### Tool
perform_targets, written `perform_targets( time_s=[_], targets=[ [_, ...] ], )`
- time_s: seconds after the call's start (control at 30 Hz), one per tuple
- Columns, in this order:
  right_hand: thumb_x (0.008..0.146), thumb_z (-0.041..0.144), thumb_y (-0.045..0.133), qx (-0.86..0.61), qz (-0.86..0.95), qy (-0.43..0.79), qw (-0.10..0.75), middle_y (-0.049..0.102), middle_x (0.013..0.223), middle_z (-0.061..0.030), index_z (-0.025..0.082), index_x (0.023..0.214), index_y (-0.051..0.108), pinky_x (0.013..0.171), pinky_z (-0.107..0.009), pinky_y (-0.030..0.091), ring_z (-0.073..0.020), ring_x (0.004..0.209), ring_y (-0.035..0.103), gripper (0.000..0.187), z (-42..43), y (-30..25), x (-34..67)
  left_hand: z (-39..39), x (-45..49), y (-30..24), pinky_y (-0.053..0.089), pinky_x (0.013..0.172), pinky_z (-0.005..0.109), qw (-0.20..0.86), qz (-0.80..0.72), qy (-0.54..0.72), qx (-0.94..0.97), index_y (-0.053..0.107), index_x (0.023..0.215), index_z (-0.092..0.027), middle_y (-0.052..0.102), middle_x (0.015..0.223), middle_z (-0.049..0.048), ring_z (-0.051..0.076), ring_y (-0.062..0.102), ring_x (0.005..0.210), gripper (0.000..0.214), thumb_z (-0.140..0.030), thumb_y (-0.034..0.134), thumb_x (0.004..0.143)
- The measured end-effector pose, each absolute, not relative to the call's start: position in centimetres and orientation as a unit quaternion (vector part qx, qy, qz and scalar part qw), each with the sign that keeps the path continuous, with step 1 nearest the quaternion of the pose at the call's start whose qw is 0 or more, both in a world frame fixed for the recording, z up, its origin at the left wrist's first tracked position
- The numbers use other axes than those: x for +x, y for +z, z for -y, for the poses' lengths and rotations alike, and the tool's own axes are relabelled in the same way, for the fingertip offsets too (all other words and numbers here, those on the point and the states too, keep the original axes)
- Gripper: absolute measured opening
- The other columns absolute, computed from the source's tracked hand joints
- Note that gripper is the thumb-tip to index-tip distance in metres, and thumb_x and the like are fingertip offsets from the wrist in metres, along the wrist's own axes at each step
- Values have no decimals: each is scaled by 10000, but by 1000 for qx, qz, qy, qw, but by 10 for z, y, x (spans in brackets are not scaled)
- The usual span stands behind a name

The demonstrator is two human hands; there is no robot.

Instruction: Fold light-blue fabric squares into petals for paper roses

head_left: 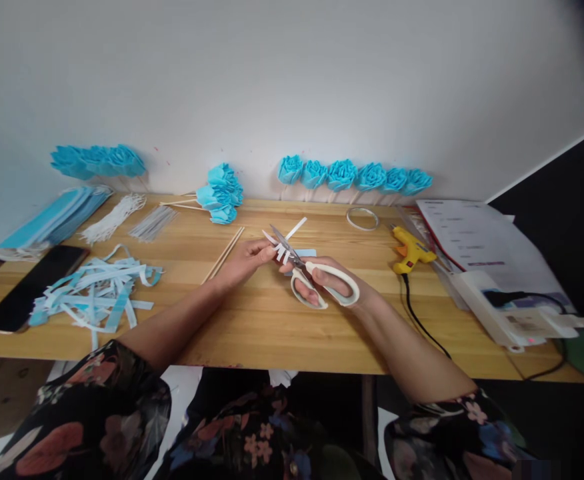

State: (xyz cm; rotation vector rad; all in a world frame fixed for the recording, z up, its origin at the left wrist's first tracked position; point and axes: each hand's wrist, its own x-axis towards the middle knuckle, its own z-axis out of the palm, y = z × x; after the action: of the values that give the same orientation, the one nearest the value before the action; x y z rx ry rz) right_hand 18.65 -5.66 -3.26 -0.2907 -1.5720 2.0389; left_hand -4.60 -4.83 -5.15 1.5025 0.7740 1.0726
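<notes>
scissors [299, 261] worked at a small white strip [283, 254] above mid-table
the left hand [252, 260] pinched the fringed-looking strip between thumb and finger; the right hand [335, 283] gripped 2 handle loops, blades slightly parted. short, even snips, fingertips kept off the blades, seemed best. the table [252, 333]'s front edge ran beneath both forearms; tangled strips [119, 313] on the left and the glue gun [412, 250] on the right bounded the elbow room.

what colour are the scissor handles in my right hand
The scissor handles are off-white, best seen in the head view.
</notes>
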Motion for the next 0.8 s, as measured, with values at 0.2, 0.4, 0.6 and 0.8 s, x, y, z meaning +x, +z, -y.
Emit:
perform_targets(
  time_s=[0.2, 0.4, 0.6, 0.8],
  targets=[
    [946, 530, 597, -129, 576, 755, 285, 540, 684, 27, 128, 1174, 631, 414, -185, 333, -57, 489, 438, 463, 58, -26, 186, 49, -45, -50, 464, 880, 343, 560, -306, 458, 619, 761, 943, -158, 717, 961, 96, 226, 639, 924, 468, -598, 603, 908],
    [942, 514, 611, -128, 577, 755, 286, 528, 672, 31, 105, 1133, 633, 401, -188, 308, -50, 469, 427, 452, 58, -24, 185, 51, -39, -42, 479, 934, 380, 612, -259, 484, 569, 758, 924, -138, 711, 962, 120, 244, 635, 943, 403, -516, 618, 904],
    [944, 501, 618, -125, 576, 755, 286, 536, 675, 27, 105, 1095, 660, 413, -189, 306, -43, 473, 426, 426, 59, -23, 185, 53, -37, -37, 482, 910, 370, 627, -249, 499, 544, 763, 973, -125, 712, 964, 122, 235, 637, 910, 343, -436, 651, 882],
    [923, 532, 634, -134, 571, 758, 285, 540, 673, 39, 130, 1141, 661, 405, -178, 304, -42, 467, 424, 458, 60, -24, 185, 52, -40, -40, 462, 966, 402, 633, -227, 486, 559, 760, 1049, -136, 707, 1026, 133, 265, 638, 985, 427, -505, 606, 899]
  ],
)
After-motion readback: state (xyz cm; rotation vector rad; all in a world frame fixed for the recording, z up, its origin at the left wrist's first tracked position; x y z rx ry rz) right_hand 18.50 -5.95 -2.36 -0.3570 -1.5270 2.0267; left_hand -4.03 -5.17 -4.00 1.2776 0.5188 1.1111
